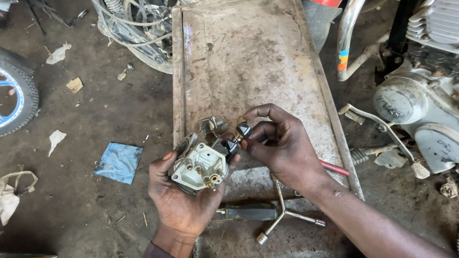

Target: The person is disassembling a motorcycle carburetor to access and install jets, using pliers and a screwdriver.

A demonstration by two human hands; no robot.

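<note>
carburetor [198, 165] sat cradled in the left hand [184, 200], fingers wrapped round its body, brass jets up, just above the near end of a worn metal tray [248, 62]. right hand [287, 148] pinched a small black knob [243, 130] at the carburetor's upper side between thumb and fingertips; whether it was being seated or drawn out could not be told. judged: unit already off the engine [420, 105], float bowl absent, jets exposed, so stripping looked well along. y-shaped wrench [282, 215] and a red-handled tool [334, 168] lay by the tray, untouched.
</note>
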